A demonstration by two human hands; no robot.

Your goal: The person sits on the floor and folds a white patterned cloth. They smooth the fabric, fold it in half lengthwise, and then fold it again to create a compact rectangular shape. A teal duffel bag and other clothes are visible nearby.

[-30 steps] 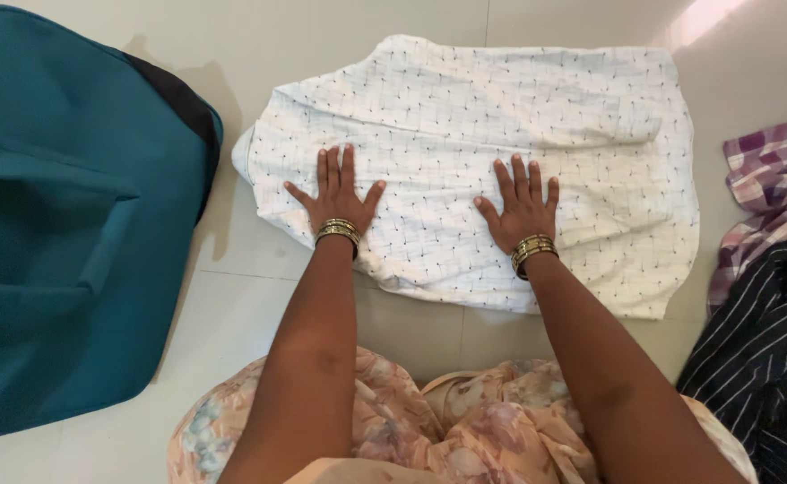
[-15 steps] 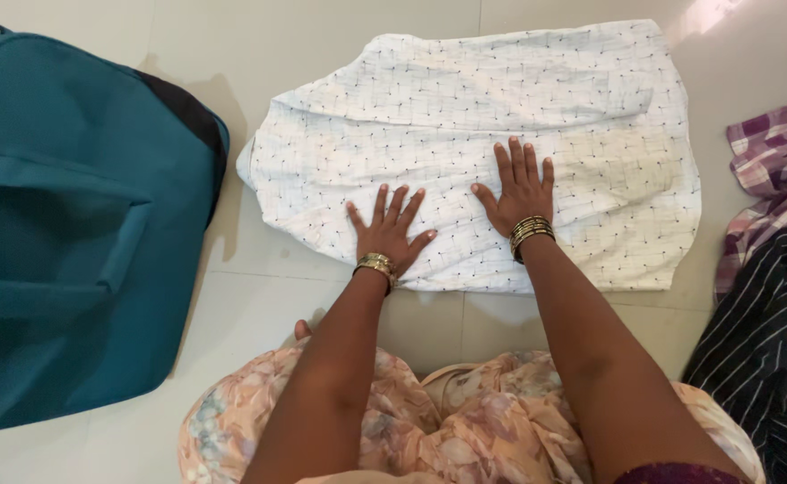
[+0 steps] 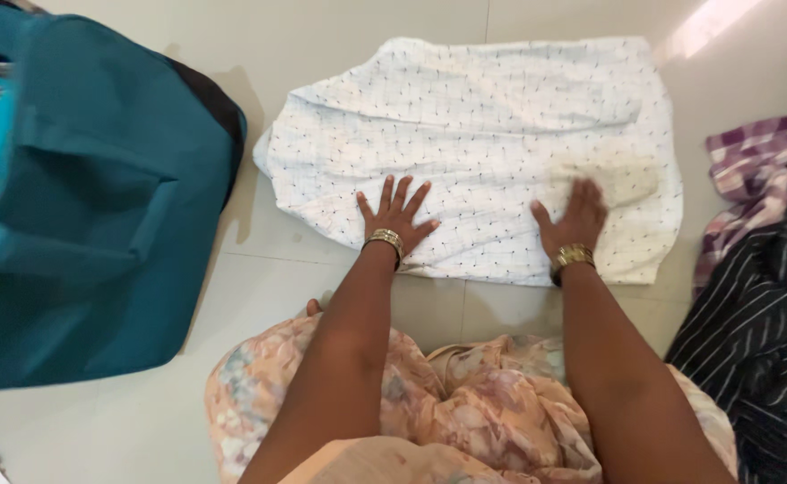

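Observation:
A white shirt (image 3: 483,116) with small dark marks lies folded flat on the pale tiled floor. My left hand (image 3: 395,215) presses flat on its near edge, fingers spread. My right hand (image 3: 575,220) rests palm down on the shirt's near right part, slightly blurred. Both wrists wear gold bangles. Neither hand grips anything.
A large teal fabric bag (image 3: 80,206) lies on the floor to the left. At the right lie a purple checked cloth (image 3: 752,170) and a dark striped garment (image 3: 761,332). My lap in peach floral fabric (image 3: 465,403) is at the bottom.
My right hand has slid right and toward me across the shirt. My left hand has stayed near the shirt's near edge. The camera view shifted slightly.

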